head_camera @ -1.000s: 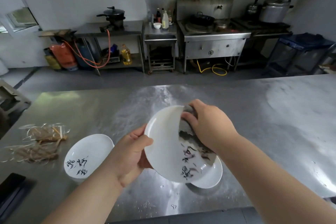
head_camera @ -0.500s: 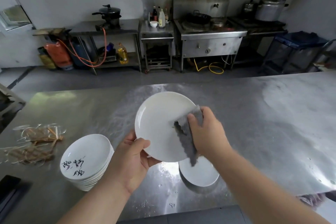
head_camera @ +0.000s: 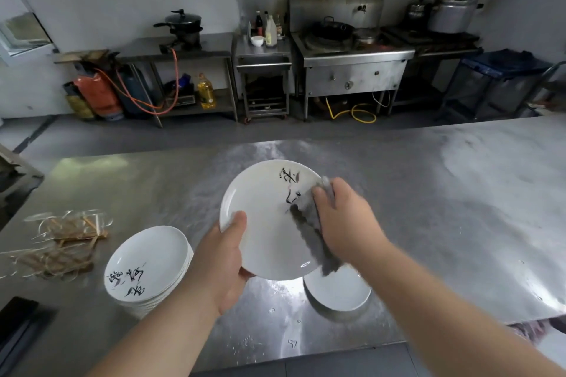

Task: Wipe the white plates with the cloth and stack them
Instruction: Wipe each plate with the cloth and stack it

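Presently the person holds a white plate (head_camera: 263,223) in the air over the middle of the steel table (head_camera: 444,208), tilted so that its face is turned up toward the camera. The left hand (head_camera: 223,257) grips the plate at its lower left rim: the thumb lies on the face and the fingers are curled round behind, out of view. The right hand (head_camera: 343,220) holds a grey cloth (head_camera: 309,223) and presses it against the right side of the plate's face, with its fingers bent over the cloth. The cloth's loose end hangs down past the plate's lower rim. Black brush characters show on the upper right of the face, just beside the cloth.

A stack (head_camera: 147,266) of white plates stands toward the near left corner of the table, left of the left wrist; its top plate bears black characters on its near side. A second plate (head_camera: 340,291) lies flat on the table close to the near edge, partly hidden under the held plate and the cloth. Water drops (head_camera: 291,343) dot the table along the near edge.

Near the left edge lies a heap of thin sticks (head_camera: 61,242) in clear wrapping. A dark flat object (head_camera: 18,324) sits at the near left corner; what it is cannot be told.
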The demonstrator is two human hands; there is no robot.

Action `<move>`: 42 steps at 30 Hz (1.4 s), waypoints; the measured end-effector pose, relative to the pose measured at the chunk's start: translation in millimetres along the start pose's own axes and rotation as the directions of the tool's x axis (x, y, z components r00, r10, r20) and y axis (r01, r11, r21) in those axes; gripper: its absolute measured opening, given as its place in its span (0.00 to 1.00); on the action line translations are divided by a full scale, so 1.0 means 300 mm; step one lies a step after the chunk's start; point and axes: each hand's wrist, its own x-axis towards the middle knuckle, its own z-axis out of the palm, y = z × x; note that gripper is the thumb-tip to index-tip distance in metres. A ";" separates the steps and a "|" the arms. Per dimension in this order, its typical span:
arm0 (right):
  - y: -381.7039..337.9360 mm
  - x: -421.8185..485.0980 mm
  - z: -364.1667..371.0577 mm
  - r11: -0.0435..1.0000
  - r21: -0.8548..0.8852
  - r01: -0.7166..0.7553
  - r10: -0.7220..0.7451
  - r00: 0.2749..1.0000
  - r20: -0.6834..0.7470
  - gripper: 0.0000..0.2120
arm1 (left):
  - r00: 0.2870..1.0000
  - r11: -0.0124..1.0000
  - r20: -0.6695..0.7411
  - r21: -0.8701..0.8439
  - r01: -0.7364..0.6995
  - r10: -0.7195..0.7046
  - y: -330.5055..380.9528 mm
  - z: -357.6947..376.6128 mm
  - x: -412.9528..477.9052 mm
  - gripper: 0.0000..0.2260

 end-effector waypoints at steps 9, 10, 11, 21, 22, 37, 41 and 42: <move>0.002 0.075 -0.033 0.964 -0.200 0.173 -0.137 0.974 0.182 0.15 | 0.998 0.992 0.022 0.115 0.051 -0.054 -0.067 -0.047 -0.018 0.13; -0.011 0.085 -0.033 0.973 -0.154 0.170 -0.146 0.977 0.157 0.14 | 0.999 0.997 -0.015 0.062 0.037 -0.036 -0.069 -0.036 -0.018 0.12; -0.016 0.074 -0.016 0.989 -0.089 0.121 -0.110 0.987 0.117 0.14 | 0.998 1.000 -0.059 -0.009 0.020 -0.020 -0.070 -0.022 -0.014 0.11; 0.011 0.039 0.029 0.989 0.143 -0.026 0.022 0.999 0.034 0.11 | 0.987 0.975 0.157 -0.213 0.070 -0.037 -0.037 -0.070 0.020 0.23; -0.008 0.079 -0.004 0.991 0.122 0.049 -0.054 0.998 0.040 0.11 | 0.986 0.977 0.155 -0.192 0.091 -0.061 -0.011 -0.080 0.024 0.21; -0.021 0.058 0.068 0.996 -0.084 0.009 0.001 0.994 0.114 0.16 | 0.983 0.910 -0.083 0.398 -0.119 0.165 -0.035 -0.105 0.027 0.16; -0.051 0.059 0.065 0.999 0.032 0.017 -0.018 1.000 0.021 0.13 | 0.970 0.994 -0.227 0.084 -0.070 0.088 -0.087 -0.034 0.010 0.11; -0.047 0.010 0.095 0.991 0.112 -0.067 0.066 0.998 0.016 0.12 | 0.968 0.997 -0.244 -0.040 -0.071 0.059 -0.091 -0.014 0.011 0.11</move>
